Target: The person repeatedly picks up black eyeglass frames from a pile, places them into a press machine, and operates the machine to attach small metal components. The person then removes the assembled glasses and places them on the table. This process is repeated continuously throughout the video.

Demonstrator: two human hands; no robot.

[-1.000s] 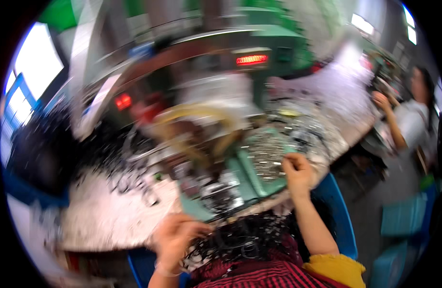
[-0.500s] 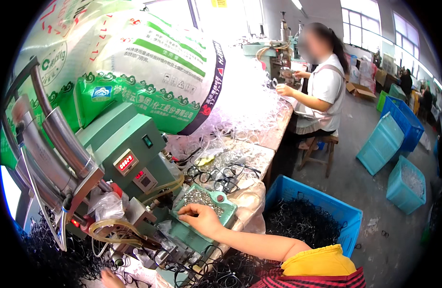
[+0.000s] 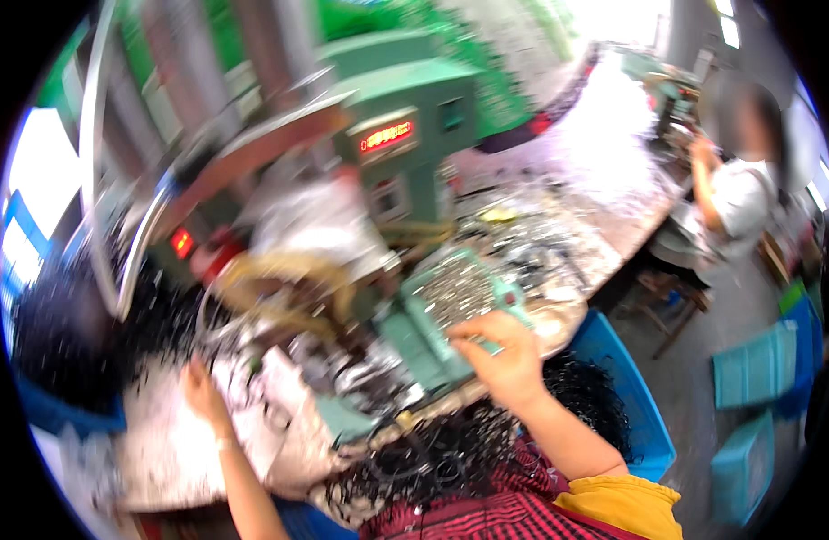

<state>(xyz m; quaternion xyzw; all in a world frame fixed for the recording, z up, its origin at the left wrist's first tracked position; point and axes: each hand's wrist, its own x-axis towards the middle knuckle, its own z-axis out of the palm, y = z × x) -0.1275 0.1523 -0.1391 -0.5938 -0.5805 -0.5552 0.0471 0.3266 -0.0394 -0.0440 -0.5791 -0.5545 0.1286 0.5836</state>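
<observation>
cluttered workbench (image 3: pixel 176 450), right hand (image 3: pixel 500 355) on green tray (image 3: pixel 459 292)

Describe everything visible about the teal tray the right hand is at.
The teal tray is a shallow, rectangular piece that looks like plastic or painted metal, lying tilted on the cluttered workbench in front of the green machine. It holds a dense spread of small shiny, metallic-looking parts; motion blur hides their shape. The right hand rests at its near edge, fingers curled over the rim; a firm grip cannot be confirmed. A blue bin sits below the bench beside it.
</observation>
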